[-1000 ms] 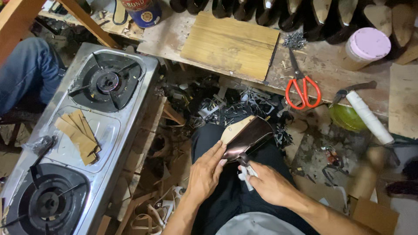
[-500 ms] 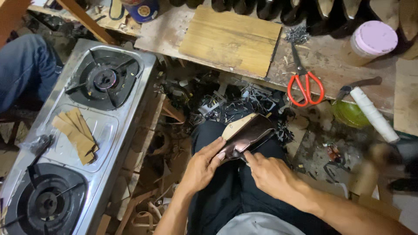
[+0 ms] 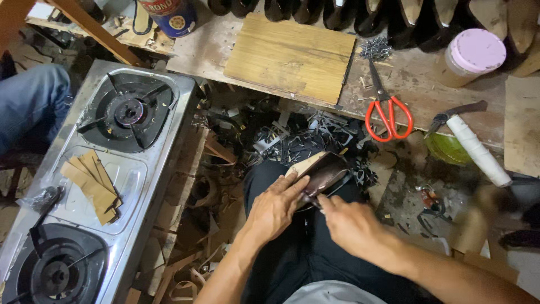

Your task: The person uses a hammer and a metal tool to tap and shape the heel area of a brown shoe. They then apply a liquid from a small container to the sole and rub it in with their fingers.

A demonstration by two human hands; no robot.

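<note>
A stove (image 3: 95, 180) fills the frame's left; a board (image 3: 291, 56) lies top centre. At centre, the left hand (image 3: 275, 207) clamps a dark shoe (image 3: 322, 174) on the lap. The right hand (image 3: 351, 225) pinches its edge. Scissors (image 3: 387, 110) lie upper right.

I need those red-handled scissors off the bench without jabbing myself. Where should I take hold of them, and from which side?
Probably grip the scissors by the red loops, coming from the near edge of the bench. They lie flat and closed, loops toward the person, blades pointing away at the pile of nails.
</note>
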